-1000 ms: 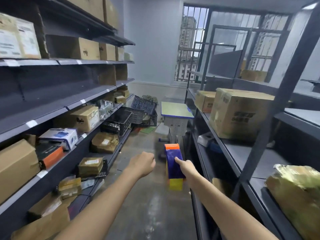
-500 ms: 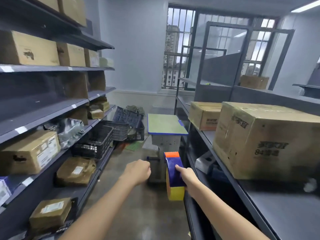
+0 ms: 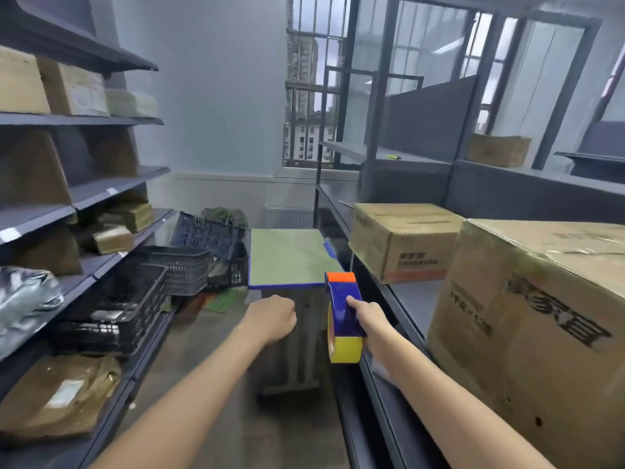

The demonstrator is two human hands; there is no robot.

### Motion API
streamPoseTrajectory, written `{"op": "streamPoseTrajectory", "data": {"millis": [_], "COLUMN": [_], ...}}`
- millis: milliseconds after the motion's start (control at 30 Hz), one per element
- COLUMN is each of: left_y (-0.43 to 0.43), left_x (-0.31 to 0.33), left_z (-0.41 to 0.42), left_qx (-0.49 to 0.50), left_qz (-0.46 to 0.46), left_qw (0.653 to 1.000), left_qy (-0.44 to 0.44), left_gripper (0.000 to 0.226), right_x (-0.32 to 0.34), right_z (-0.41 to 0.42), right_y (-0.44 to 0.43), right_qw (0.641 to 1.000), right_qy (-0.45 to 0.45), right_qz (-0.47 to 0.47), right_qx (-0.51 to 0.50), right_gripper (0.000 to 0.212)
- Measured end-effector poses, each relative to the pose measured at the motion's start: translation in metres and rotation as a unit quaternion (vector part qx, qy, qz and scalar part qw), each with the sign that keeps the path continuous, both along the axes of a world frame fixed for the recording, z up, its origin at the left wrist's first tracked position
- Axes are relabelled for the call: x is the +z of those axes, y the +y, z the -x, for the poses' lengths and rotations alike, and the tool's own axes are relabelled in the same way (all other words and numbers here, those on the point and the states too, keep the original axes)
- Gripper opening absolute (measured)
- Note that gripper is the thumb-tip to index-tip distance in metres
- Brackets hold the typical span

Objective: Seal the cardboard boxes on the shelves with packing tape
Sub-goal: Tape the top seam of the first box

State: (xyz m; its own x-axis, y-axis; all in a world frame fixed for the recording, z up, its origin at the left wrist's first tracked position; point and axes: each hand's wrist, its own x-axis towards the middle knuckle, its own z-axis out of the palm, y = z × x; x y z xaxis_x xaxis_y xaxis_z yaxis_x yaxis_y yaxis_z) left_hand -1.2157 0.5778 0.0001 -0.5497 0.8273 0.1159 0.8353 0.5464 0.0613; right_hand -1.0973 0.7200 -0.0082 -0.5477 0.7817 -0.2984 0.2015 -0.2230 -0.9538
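Two grey racks wall in a narrow aisle, the left rack [image 3: 115, 189] crowded with parcels and the right rack [image 3: 411, 301] carrying the work. Nearest on the right rack sits the large box [image 3: 527, 333] with its top flaps down; I judge it can be taped where it stands, with no need to lift it off. Just beyond it, across a strip of bare shelf, is the small box [image 3: 402, 242], flaps also down. Whether either seam already bears tape is too blurred to tell. Low on the left rack, black crates [image 3: 135, 299] crowd toward the aisle, and a small desk with a green tabletop [image 3: 287, 255] blocks the far end, so there is little room to step around. The tape dispenser [image 3: 345, 316], blue with an orange tip and a yellow roll, hangs upright over the aisle just beside the right rack's edge, near both boxes but touching neither. The right hand [image 3: 370, 319] grips its handle, placed, I judge, to swing it onto a box top. The left hand [image 3: 270, 318] is curled into a loose fist holding nothing, free to steady a flap.
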Motion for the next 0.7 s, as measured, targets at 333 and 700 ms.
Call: {"op": "streamPoseTrajectory", "data": {"millis": [333,700], "left_y": [0.208,0.397], "left_x": [0.055,0.085], "left_z": [0.124,0.186], "left_qx": [-0.038,-0.174], "left_qz": [-0.025,-0.061], "left_qw": [0.998,0.980], "left_qy": [0.048,0.070], "left_gripper": [0.027,0.028], "right_x": [0.078,0.131], "right_z": [0.118,0.151], "right_y": [0.200,0.316], "right_qw": [0.996,0.983], "right_qy": [0.005,0.049], "right_qz": [-0.068,-0.067], "right_qx": [-0.057,-0.166], "right_gripper": [0.022,0.037]}}
